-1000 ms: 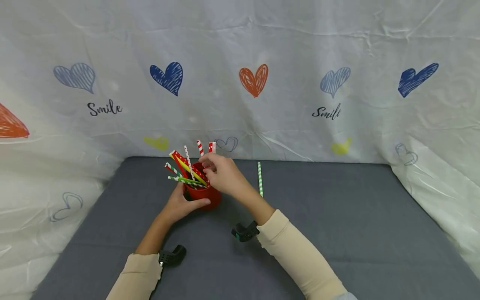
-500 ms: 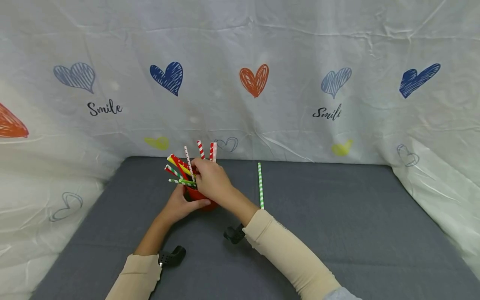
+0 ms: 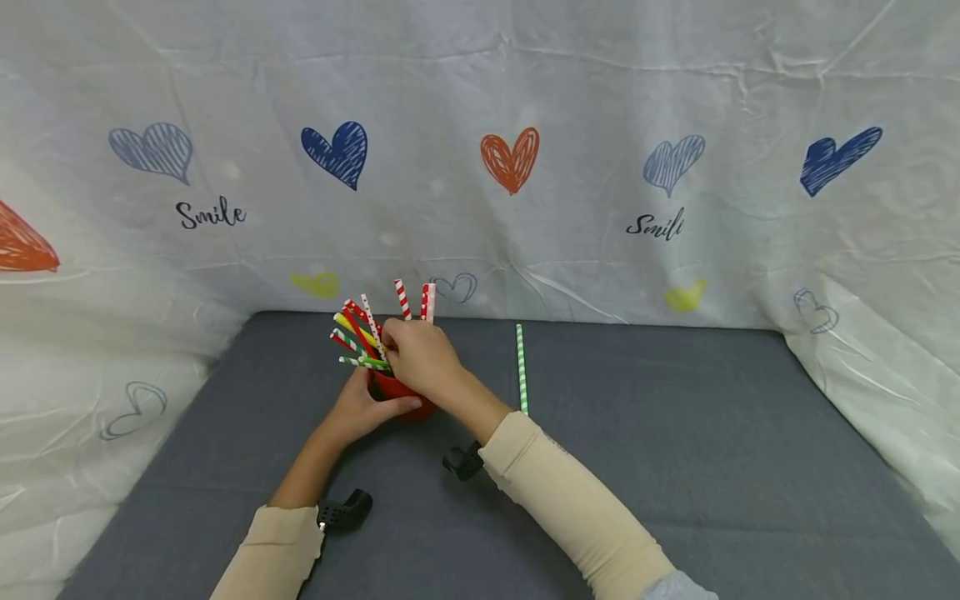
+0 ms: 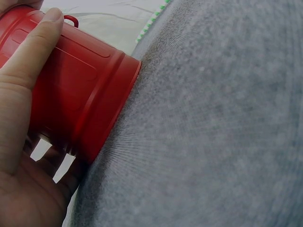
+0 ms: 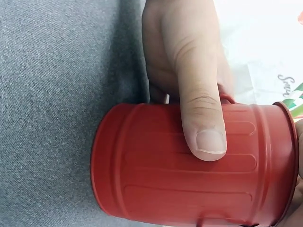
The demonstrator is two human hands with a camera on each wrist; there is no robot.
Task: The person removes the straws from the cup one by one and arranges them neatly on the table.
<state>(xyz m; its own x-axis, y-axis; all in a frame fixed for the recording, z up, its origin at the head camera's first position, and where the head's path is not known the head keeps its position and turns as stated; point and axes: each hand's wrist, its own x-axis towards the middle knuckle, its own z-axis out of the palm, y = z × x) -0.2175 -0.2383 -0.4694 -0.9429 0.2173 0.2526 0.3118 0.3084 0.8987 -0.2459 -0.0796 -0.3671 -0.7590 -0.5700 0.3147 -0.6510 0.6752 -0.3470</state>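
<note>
A red ribbed cup (image 3: 408, 407) stands on the grey table (image 3: 675, 467), and my hands cover most of it. My left hand (image 3: 363, 408) grips its side, the thumb (image 5: 201, 113) pressed flat on the ribs of the red cup (image 5: 189, 179). Several patterned paper straws (image 3: 358, 333) in red, yellow, green and white fan out of its mouth. My right hand (image 3: 408, 354) lies over the mouth with fingers curled round the straws. The left wrist view shows the red cup (image 4: 75, 94) and my thumb (image 4: 28, 71) close up.
One green-and-white striped straw (image 3: 521, 371) lies alone on the table to the right of the cup, pointing away from me. A white cloth (image 3: 510, 158) printed with hearts hangs behind and at both sides. Bare grey table spreads right and toward me.
My right hand has moved left and down onto the cup's mouth and closed round the straws, bunching them. My left hand and the cup have stayed put.
</note>
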